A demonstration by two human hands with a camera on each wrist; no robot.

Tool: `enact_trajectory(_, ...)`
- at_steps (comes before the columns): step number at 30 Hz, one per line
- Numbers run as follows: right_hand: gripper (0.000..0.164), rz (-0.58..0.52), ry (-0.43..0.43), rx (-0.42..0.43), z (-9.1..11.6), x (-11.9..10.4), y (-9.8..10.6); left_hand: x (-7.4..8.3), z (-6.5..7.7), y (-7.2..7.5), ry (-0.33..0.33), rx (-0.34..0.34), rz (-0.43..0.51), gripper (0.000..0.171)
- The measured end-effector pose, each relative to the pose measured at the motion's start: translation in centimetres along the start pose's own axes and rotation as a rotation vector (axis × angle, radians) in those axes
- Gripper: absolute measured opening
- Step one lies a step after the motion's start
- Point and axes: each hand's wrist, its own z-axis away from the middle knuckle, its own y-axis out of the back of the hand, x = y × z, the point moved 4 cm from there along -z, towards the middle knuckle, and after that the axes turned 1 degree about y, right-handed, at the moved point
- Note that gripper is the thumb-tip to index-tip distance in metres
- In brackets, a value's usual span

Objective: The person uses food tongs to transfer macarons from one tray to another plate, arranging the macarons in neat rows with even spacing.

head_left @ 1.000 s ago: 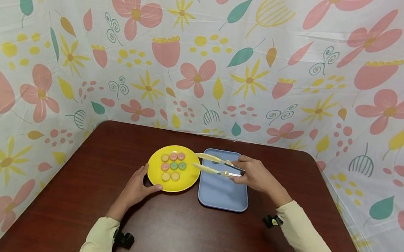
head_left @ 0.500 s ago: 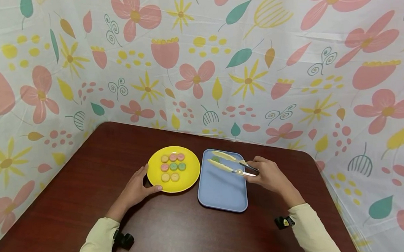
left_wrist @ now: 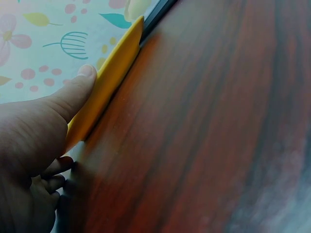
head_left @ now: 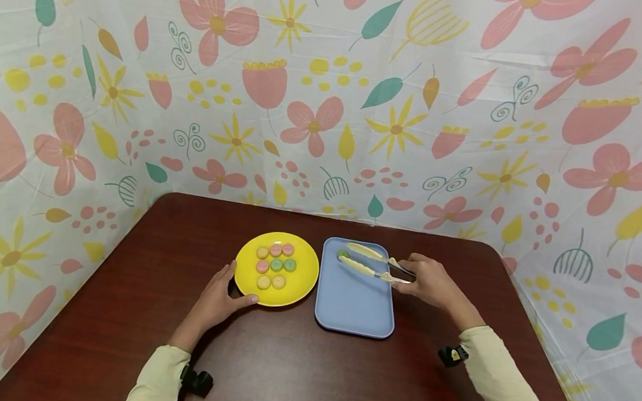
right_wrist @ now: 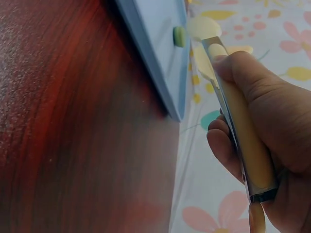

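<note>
My left hand [head_left: 215,298] holds the yellow plate [head_left: 303,291] by its left side, thumb over the rim, fingers curled at the edge in the left wrist view. Pink, green and cream macarons [head_left: 276,265] lie in rows on the plate. In my right hand [head_left: 427,283] I grip a pair of tongs [head_left: 369,260] with pale yellow tips, their arms spread apart over the blue tray [head_left: 354,314]. One green macaron [head_left: 343,254] rests near the tray's far left corner, just beyond the tong tips. From the right wrist, the tongs' handle [right_wrist: 243,141] shows under my thumb.
The plate and tray stand side by side on a dark reddish-brown table [head_left: 286,372]. A flower-printed cloth [head_left: 316,104] rises close behind the table's back edge and along both sides. Each forearm wears a black wrist device [head_left: 197,381].
The tongs moved right from the plate's edge over the tray and spread apart, leaving the green macaron on the tray. My left hand and the plate stayed in place.
</note>
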Motion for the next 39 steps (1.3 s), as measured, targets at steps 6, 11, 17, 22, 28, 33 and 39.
enact_trajectory(6,0.061,-0.014,-0.009,-0.012,-0.1,0.2,-0.6,0.1,0.0,0.0,-0.002,0.002,-0.004,0.115)
enact_trajectory(11,0.060,-0.018,-0.012,-0.017,-0.3,0.3,-1.0,0.0,-0.1,0.0,0.001,0.003,-0.003,0.115)
enact_trajectory(17,0.060,-0.010,-0.025,-0.036,-0.4,0.3,-1.4,-0.1,-0.1,-0.1,0.008,0.001,-0.004,0.115)
enact_trajectory(22,0.060,-0.005,-0.035,-0.054,-0.6,0.2,-1.4,-0.1,-0.1,-0.1,0.014,-0.001,0.001,0.116)
enact_trajectory(28,0.056,-0.022,-0.025,-0.054,-0.6,0.1,-1.5,-0.2,-0.1,-0.2,0.010,0.000,-0.002,0.117)
enact_trajectory(33,0.054,-0.023,-0.022,-0.043,-0.5,0.1,-1.7,-0.2,-0.1,-0.2,0.009,0.000,-0.004,0.117)
enact_trajectory(39,0.054,-0.012,-0.027,-0.038,-0.3,0.3,-2.0,0.1,0.0,-0.1,0.001,0.004,0.007,0.115)
